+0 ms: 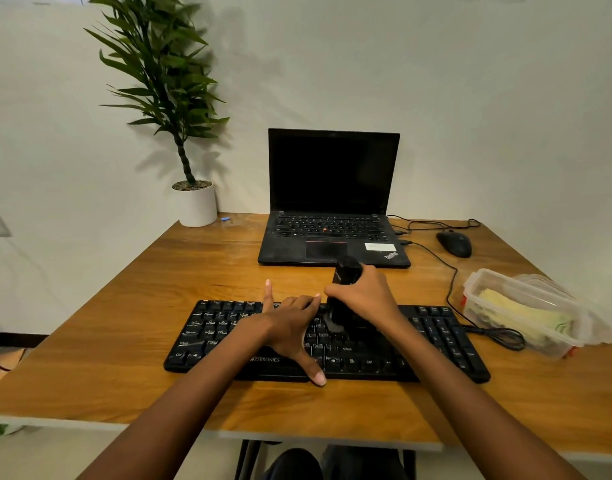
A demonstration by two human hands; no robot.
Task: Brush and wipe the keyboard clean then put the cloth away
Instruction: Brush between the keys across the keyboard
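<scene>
Black keyboard [436, 337] flat on the counter [159, 306], near the front edge, long axis running 9 to 3 o'clock. On its middle keys, a black brush [344, 271] held upright, bristles down on the keys, handle tipped slightly toward 12. Round the handle, the right grip [366, 296] clamped, fingers curled. Just at 9 o'clock of the brush, the left grip [290, 323] spread flat on the keys, fingers straight, thumb over the front edge, apparently steadying the board. Probably mid-brushing, with keys left to cover toward 3 and 9 along that axis, so sideways strokes. Yellowish cloth [515, 317] in a clear tub [484, 282] at 3 o'clock of the keyboard, nearer the right grip. Beyond, at 12, an open laptop [332, 202]; at 1, a mouse [455, 244].
</scene>
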